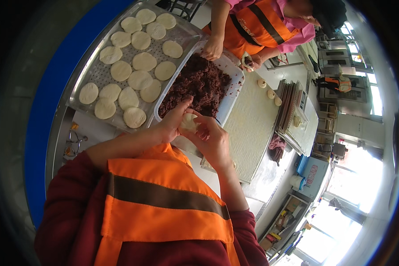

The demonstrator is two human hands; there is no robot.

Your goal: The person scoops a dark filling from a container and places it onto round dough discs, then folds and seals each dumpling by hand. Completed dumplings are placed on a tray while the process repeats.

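Between my two hands is a round, pleated dough bun (188,123), held just over the near edge of a white plastic tub (230,109). My left hand (172,121) cups the bun from the left, with dark residue on its thumb. The fingers of my right hand (212,136) pinch the bun's edge from the other side. Dark reddish-brown filling (199,86) lies heaped in the tub. To its left, a perforated metal tray (86,71) bears several flat dough rounds (141,79).
Across the tub, a co-worker's hand (213,47) reaches into the filling; the other holds a filled wrapper (247,62). Right of the tub lies a large pale board (249,126) with several small buns (261,83) along its far edge. Stacked trays (291,109) stand beyond it.
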